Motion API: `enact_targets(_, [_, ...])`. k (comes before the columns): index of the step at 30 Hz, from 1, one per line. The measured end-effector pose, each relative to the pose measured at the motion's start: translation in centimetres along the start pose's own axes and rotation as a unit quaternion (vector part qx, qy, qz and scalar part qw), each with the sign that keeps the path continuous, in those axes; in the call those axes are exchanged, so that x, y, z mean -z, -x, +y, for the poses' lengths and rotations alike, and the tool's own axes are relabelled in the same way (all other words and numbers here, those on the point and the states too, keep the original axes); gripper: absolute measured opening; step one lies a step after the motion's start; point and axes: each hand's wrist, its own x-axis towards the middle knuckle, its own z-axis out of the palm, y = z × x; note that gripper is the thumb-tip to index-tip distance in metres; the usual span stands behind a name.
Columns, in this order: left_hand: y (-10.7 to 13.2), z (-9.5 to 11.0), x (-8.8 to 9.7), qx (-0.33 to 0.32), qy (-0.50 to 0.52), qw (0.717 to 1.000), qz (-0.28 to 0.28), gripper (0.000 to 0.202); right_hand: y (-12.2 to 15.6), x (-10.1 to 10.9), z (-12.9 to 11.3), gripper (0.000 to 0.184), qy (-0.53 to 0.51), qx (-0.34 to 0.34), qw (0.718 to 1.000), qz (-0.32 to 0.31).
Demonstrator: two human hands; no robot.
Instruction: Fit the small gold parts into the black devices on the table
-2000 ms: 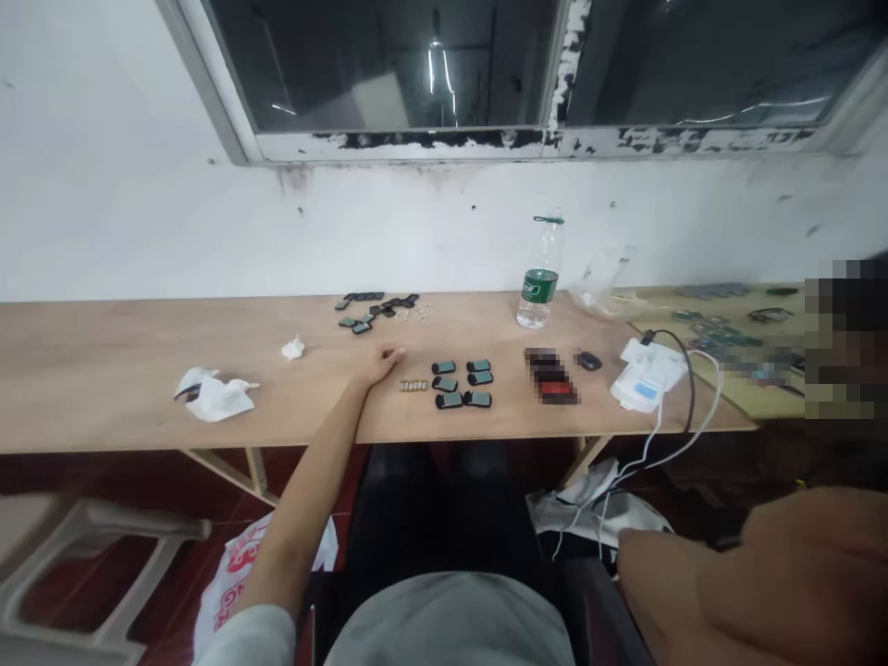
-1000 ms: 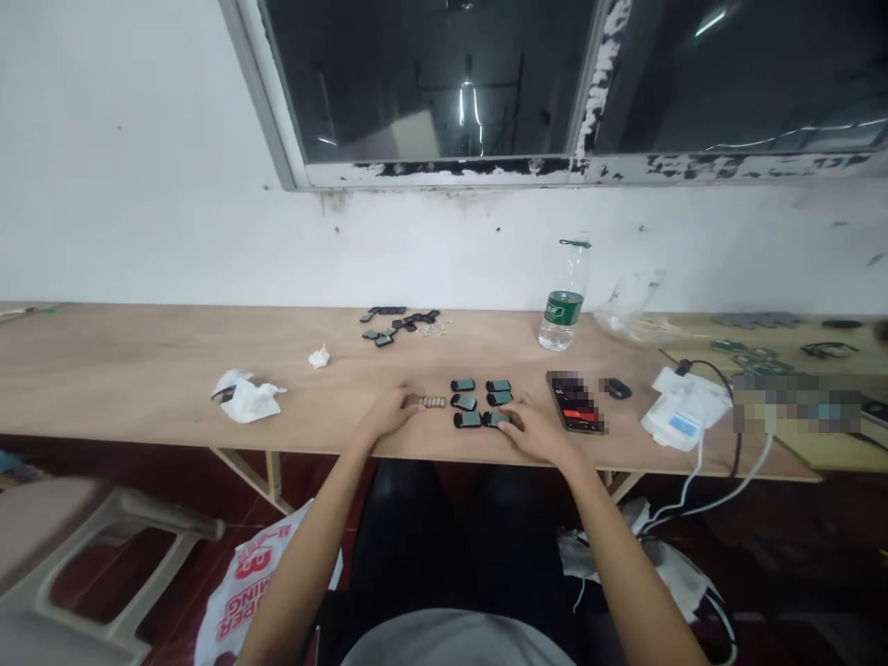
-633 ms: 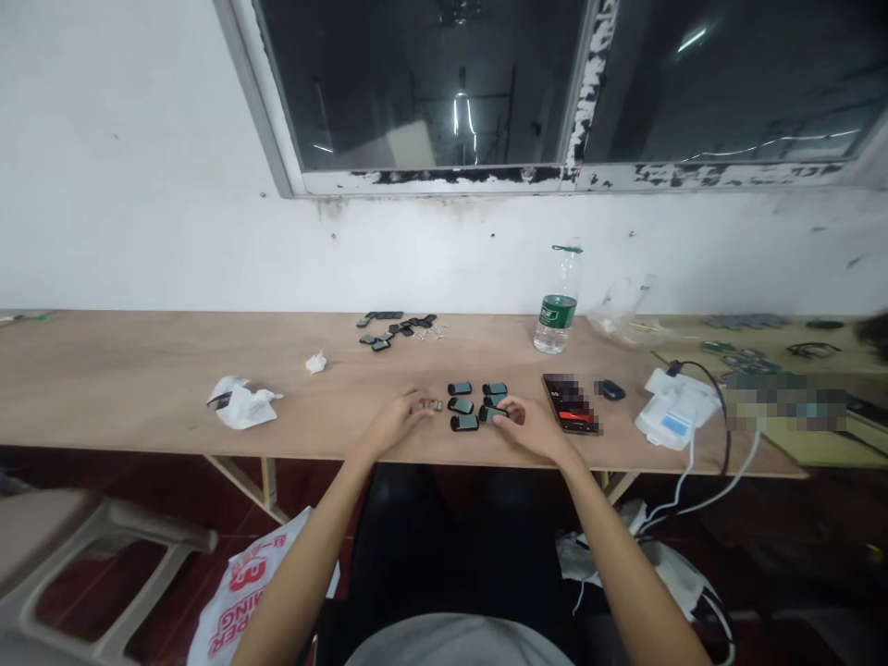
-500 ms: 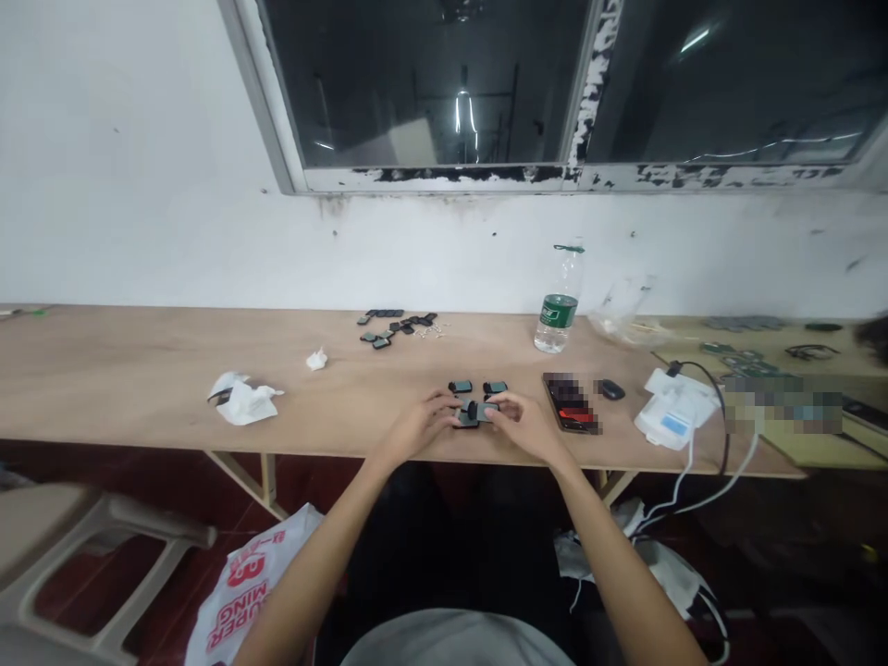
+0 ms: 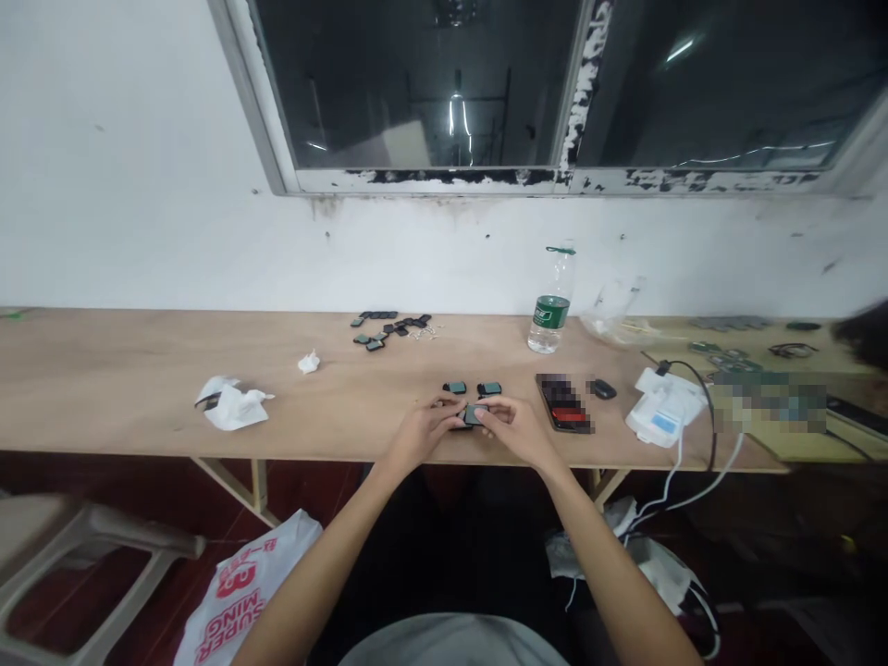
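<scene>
Where both hands meet near the bench's front edge, a small dark casing (image 5: 474, 413) with a teal face sits pinched between them: the left hand (image 5: 423, 432) closes its grip on it from 9 o'clock, the right hand (image 5: 517, 432) from 3 o'clock. Just beyond, at 12 o'clock, two more rounded teal-faced casings (image 5: 473, 388) lie flat side by side. Farther back at 11 o'clock a loose scatter of dark parts (image 5: 387, 327) lies near the wall. A clear plastic bottle (image 5: 547, 301) with a green label stands upright at 1 o'clock; a white device (image 5: 662, 411) with trailing cables lies at 3 o'clock. Crumpled white tissue (image 5: 232, 405) rests at 9 o'clock. Pale wood-grain surfaces the bench (image 5: 125, 388), set against a scuffed white wall (image 5: 139, 203) beneath a dark window (image 5: 430, 83) with a peeling frame.
</scene>
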Motion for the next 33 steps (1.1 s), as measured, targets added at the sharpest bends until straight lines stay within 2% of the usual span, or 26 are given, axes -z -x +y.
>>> enact_targets(4, [-0.2,0.1,-0.3,0.094,0.088,0.992,0.013,0.028,0.2,0.1,-0.1,0.048,0.007,0.003,1.0,-0.016])
enact_targets(9, [-0.4,0.0,-1.2,0.208,0.229,0.951,0.005,0.039,0.8,0.7,-0.2,0.043,0.021,0.003,0.999,-0.035])
enact_targets(12, [-0.5,0.2,-1.7,0.232,0.247,0.941,-0.005,0.041,1.2,1.0,-0.1,0.042,0.027,0.003,0.998,-0.048])
enact_targets(16, [-0.4,0.5,-2.2,0.23,0.242,0.943,-0.01,0.04,1.4,0.8,0.2,0.04,0.037,0.005,0.997,-0.062])
enact_targets(20, [-0.5,0.4,-2.3,0.202,0.19,0.961,-0.006,0.038,0.8,1.1,1.3,0.039,0.059,0.011,0.998,-0.035])
enact_targets(25, [-0.9,-1.1,-0.4,0.163,0.067,0.984,0.028,0.034,-0.5,3.4,4.2,0.031,0.162,0.027,0.982,0.09])
enact_targets(29, [-0.8,-3.7,2.0,0.173,-0.049,0.983,0.035,0.029,-1.2,4.5,5.9,0.025,0.204,0.02,0.975,0.081])
enact_targets(33, [-0.3,-5.7,3.7,0.176,-0.125,0.976,-0.021,0.036,-1.7,4.3,6.8,0.028,0.253,0.019,0.965,0.068])
